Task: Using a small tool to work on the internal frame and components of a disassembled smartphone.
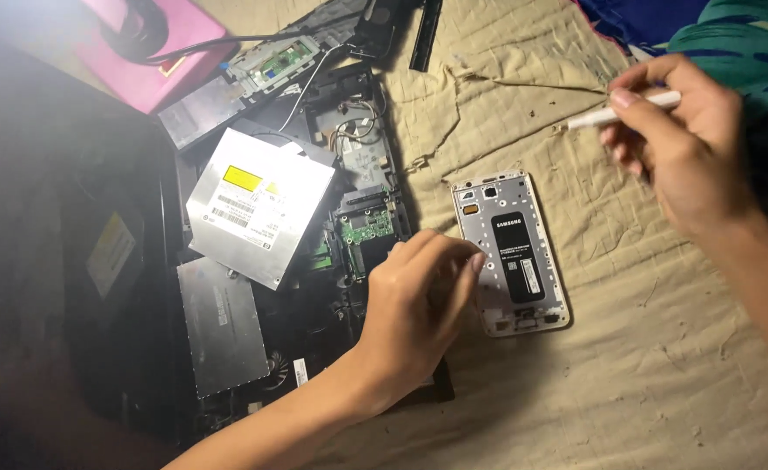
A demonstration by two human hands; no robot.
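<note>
A phone lies on its face on a tan cloth, back cover off, showing a pale inner frame and a black battery label. My left hand rests at the phone's left edge, fingertips touching the frame. My right hand hovers up and to the right of the phone, pinching a thin white tool whose tip points left, clear of the phone.
Left of the phone lies an opened laptop base with bare circuit boards and wires. A silver optical drive rests on it, a grey metal plate below. A pink object sits at the top left. Blue-green fabric fills the top right.
</note>
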